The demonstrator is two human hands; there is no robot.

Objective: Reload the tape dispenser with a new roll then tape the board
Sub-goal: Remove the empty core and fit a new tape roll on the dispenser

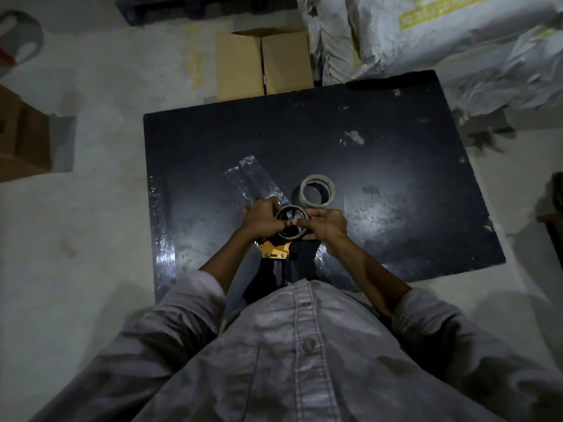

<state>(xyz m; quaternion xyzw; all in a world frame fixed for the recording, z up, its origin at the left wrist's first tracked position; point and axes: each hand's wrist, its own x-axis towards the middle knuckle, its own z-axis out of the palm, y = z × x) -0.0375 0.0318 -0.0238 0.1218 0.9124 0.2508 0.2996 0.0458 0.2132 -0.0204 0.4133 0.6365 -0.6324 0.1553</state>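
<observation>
We are standing over the large black rectangular board (pixel 380 141) lying flat on the pale concrete floor, and working just above its near edge. Along the board's left edge a strip of clear glossy tape (pixel 163 236) is already lying down.

Our left hand (pixel 262 219) is curling closed round the left side of the yellow-bodied handheld tape dispenser (pixel 274 249), fingers wrapped over the top and thumb reaching across the hub. Behind that hand, a crumpled sheet of clear plastic wrap (pixel 253 181) is resting on the board.

Between our hands, a thin dark ring, seemingly a nearly spent tape core (pixel 291 223), is sitting on the dispenser's wheel; whether it is fully seated we cannot tell in this dim light. We are judging it light and stiff, easiest to take by pinching its rim from opposite sides.

Our right hand (pixel 327 225) is closing on the ring's right side, fingertips pinching the rim and thumb pointing in towards the hub.

Just beyond the hands, toward the board's middle, the fresh roll of pale translucent packing tape (pixel 316 190) is lying flat and untouched. We are expecting it to be light, rigid through its cardboard core, smooth and a little slick outside, and sticky at the loose end, so gripping across the outer wall is looking safest.
</observation>
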